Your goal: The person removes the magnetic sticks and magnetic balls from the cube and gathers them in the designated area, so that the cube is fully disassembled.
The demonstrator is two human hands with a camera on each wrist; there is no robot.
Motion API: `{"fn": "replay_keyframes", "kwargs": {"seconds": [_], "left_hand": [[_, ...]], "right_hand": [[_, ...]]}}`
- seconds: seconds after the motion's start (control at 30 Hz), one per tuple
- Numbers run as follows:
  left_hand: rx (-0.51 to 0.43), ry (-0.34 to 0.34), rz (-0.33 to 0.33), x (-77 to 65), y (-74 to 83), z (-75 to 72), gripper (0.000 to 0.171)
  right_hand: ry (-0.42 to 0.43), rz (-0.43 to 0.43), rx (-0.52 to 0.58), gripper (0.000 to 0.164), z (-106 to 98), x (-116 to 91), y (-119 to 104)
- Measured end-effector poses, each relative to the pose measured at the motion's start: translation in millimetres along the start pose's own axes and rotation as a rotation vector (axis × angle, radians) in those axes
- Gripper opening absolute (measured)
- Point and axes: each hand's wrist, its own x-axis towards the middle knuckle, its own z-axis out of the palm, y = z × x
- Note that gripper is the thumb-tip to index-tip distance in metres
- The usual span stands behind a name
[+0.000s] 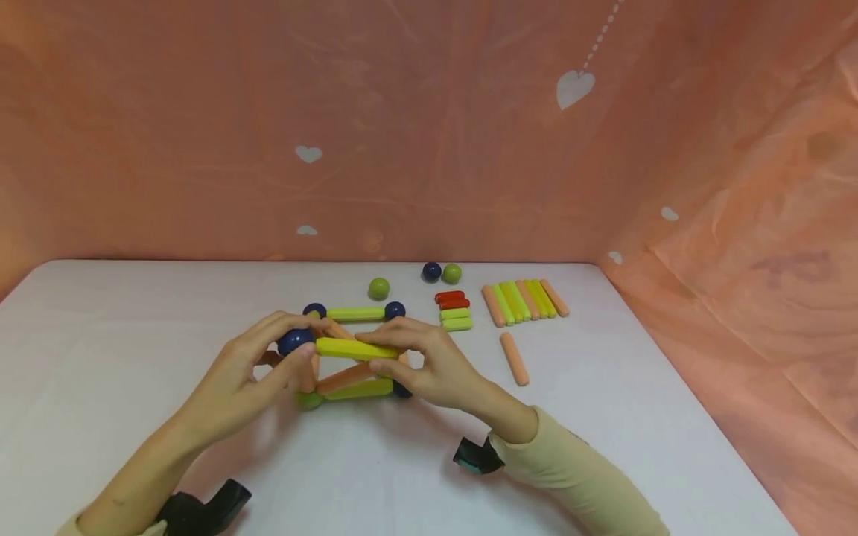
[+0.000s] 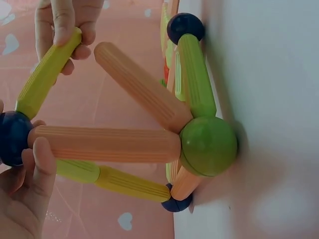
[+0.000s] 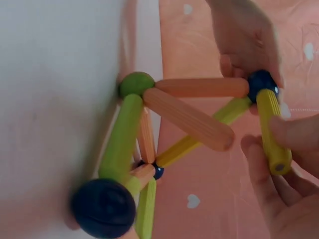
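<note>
My left hand (image 1: 244, 376) holds a dark blue ball (image 1: 295, 342) at the raised corner of a structure of magnetic rods and balls. In my right hand (image 1: 429, 365) a yellow rod (image 1: 348, 348) is pinched near its far end; its other end touches that blue ball. An orange rod (image 2: 104, 143) stands from the green ball (image 2: 209, 146) on the table up to the held blue ball. Another orange rod (image 3: 192, 119) slants up from the same green ball, its upper end free. A green rod (image 3: 121, 139) joins the green ball to a blue ball (image 3: 103, 208).
Behind the structure sit loose green balls (image 1: 379, 288) and a blue ball (image 1: 432, 272). Short red rods (image 1: 452, 300) and short green rods (image 1: 456, 319) lie to the right. Further right are a row of long rods (image 1: 525, 301) and one separate orange rod (image 1: 515, 359).
</note>
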Motion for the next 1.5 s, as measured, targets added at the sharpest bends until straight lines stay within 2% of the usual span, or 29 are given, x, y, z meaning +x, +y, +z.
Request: {"fn": "replay_keyframes", "kwargs": {"seconds": [0.13, 0.27, 0.37, 0.5, 0.63, 0.77, 0.9, 1.17, 1.37, 1.5], "left_hand": [[0.009, 0.015, -0.003, -2.3, 0.5, -0.6, 0.025], [0.028, 0.049, -0.001, -4.3, -0.4, -0.2, 0.025], [0.037, 0.045, 0.010, -4.6, -0.3, 0.4, 0.025], [0.050, 0.017, -0.001, -3.3, 1.8, 2.1, 0.027], [0.050, 0.022, -0.007, -2.4, 1.9, 2.0, 0.030], [0.052, 0.023, -0.011, -6.1, 1.8, 0.0, 0.034], [0.057, 0.029, -0.004, -8.4, 2.5, -1.7, 0.039], [0.061, 0.038, -0.010, -7.4, 3.4, -3.6, 0.038], [0.068, 0.037, -0.022, -4.7, 2.4, -3.1, 0.036], [0.063, 0.042, -0.027, -4.2, 3.3, -2.9, 0.039]], "right_hand": [[0.036, -0.056, -0.040, 0.032, 5.4, 0.5, 3.6], [0.020, -0.105, -0.030, 0.028, 6.0, -2.6, 10.9], [0.039, -0.073, -0.007, 0.028, 4.5, -9.0, 17.3], [0.131, 0.122, 0.146, 0.030, -2.7, -14.1, 29.0], [0.240, 0.335, 0.308, 0.032, -14.8, -14.9, 42.4], [0.341, 0.517, 0.287, 0.032, -25.6, -19.7, 52.1], [0.414, 0.646, 0.188, 0.031, -34.6, -28.1, 57.8], [0.435, 0.765, 0.104, 0.037, -53.0, -51.2, 62.0], [0.500, 0.793, 0.131, 0.037, -70.7, -72.4, 67.4], [0.521, 0.834, 0.055, 0.038, -80.6, -89.2, 68.3]]}}
